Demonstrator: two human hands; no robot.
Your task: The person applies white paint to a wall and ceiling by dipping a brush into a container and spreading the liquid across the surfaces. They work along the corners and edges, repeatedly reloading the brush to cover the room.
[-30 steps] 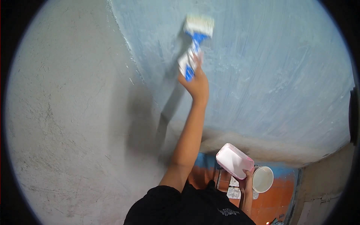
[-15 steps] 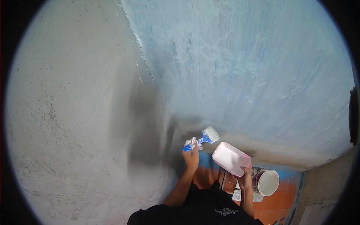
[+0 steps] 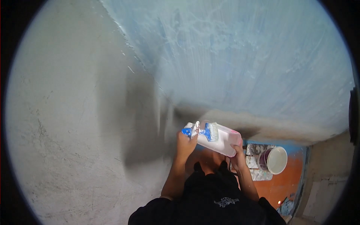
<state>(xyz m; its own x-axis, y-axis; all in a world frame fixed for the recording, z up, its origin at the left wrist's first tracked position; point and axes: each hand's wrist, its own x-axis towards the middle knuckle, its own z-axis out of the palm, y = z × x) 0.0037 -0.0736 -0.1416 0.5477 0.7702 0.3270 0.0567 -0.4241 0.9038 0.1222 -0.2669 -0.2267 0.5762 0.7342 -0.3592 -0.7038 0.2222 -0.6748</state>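
My left hand (image 3: pixel 185 141) grips the blue handle of a wide paintbrush (image 3: pixel 205 131), smeared with white paint. Its bristles rest over a pink rectangular paint container (image 3: pixel 226 141) filled with white paint. My right hand (image 3: pixel 237 155) holds that container from underneath, at its near right corner. Both hands are close together in front of my chest, just below the bottom edge of the pale blue painted wall (image 3: pixel 243 56).
A bare grey plaster wall (image 3: pixel 75 112) fills the left, meeting the blue wall at a corner. Below, a white bucket (image 3: pixel 276 160) stands on a paint-stained stool over an orange and blue floor (image 3: pixel 279 187).
My left hand came down from high on the blue wall and brought the brush into the pink container. My right hand lifted the container slightly towards it.
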